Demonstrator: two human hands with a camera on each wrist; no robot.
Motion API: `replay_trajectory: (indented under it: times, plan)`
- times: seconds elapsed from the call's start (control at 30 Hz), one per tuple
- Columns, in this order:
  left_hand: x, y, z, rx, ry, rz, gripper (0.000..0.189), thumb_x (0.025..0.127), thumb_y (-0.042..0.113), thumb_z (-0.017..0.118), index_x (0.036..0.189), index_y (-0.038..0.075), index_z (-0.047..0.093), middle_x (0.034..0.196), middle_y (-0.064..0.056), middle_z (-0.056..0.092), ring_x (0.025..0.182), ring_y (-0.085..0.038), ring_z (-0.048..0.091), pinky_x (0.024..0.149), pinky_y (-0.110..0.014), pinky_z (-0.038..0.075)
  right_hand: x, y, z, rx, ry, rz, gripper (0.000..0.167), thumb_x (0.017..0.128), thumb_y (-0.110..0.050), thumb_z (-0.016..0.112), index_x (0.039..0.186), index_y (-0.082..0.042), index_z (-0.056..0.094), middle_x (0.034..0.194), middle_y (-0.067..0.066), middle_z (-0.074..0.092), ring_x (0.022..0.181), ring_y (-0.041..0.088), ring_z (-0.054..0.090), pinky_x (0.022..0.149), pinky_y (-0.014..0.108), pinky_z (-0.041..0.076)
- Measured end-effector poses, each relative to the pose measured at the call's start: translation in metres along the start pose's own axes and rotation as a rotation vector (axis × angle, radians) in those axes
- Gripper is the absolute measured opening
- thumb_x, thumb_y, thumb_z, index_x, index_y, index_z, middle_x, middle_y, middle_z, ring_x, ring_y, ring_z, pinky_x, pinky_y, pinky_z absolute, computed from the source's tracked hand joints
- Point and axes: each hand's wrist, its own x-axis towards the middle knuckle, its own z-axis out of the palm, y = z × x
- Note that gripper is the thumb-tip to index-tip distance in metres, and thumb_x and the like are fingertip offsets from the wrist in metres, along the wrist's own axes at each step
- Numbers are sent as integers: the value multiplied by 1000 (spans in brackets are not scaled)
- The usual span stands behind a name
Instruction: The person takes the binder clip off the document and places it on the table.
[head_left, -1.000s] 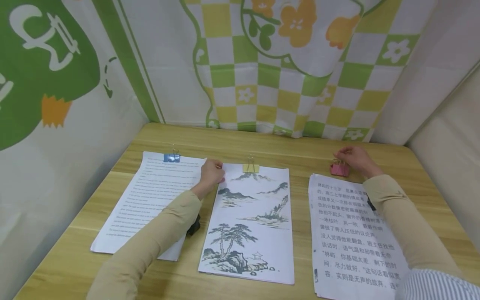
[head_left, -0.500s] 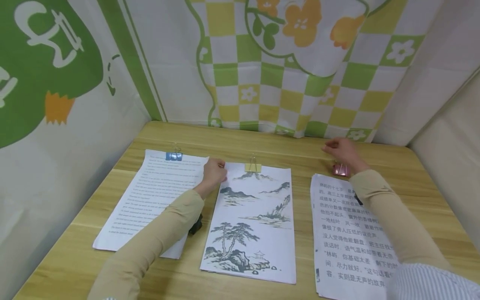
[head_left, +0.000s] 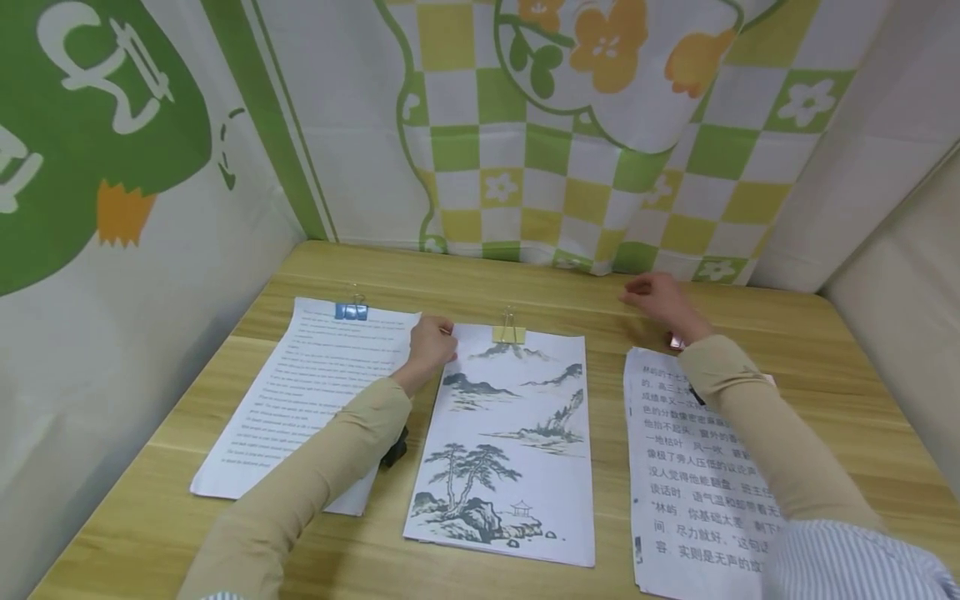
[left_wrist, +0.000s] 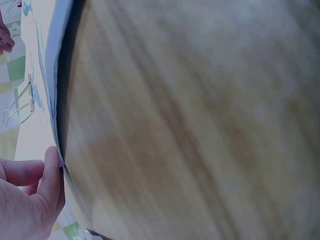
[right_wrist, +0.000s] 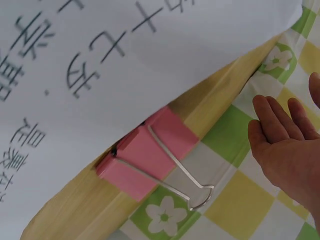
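Note:
My left hand [head_left: 432, 342] is at the top left corner of a paper stack [head_left: 495, 450] printed with ink mountains and pines; in the left wrist view its fingers [left_wrist: 51, 172] touch the stack's edge. A yellow binder clip [head_left: 509, 334] sits on that stack's top edge, its wire handles raised. My right hand [head_left: 663, 300] is above the table beyond the right stack, its fingers loosely bent and holding nothing. Near it, by the top edge of the right text stack [head_left: 690, 475], is a pink binder clip [right_wrist: 150, 150], mostly hidden by the wrist in the head view.
A left text stack [head_left: 300, 400] bears a blue binder clip [head_left: 351, 312] at its top. A black object [head_left: 394, 448] lies beside my left forearm. The wooden table [head_left: 420, 275] meets a checkered curtain [head_left: 540, 183] at the back.
My right hand has let go of the pink binder clip's handles and moved left, away from it. The left hand stays at the picture stack's corner. The head view has shifted slightly.

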Motion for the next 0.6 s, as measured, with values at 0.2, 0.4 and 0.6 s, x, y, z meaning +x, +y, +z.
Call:
replay_trajectory:
  times: [0.2,0.4,0.6]
  plan:
    - [-1,1,0,10,-9,-21,33,79,-8,49,109,-6,63,102,-23,65,64,-14,58,57,-19,54,6,-5,11,49,-23,3,41,93,-13,56,123,14,51,123,33,55,116,43,53,101,50,44]
    - [-3,3,0,40,-16,-37,33,82,-6,49,113,-6,62,104,-23,65,70,-17,61,61,-21,55,11,-9,20,78,-60,22,42,94,-14,55,126,12,49,125,32,54,117,42,53,103,49,42]
    - [-4,1,0,30,-18,-15,33,84,-6,48,113,-6,62,103,-23,65,67,-17,62,60,-21,54,12,-19,28,107,-78,-2,41,93,-15,56,126,10,50,125,30,55,118,40,53,103,47,44]
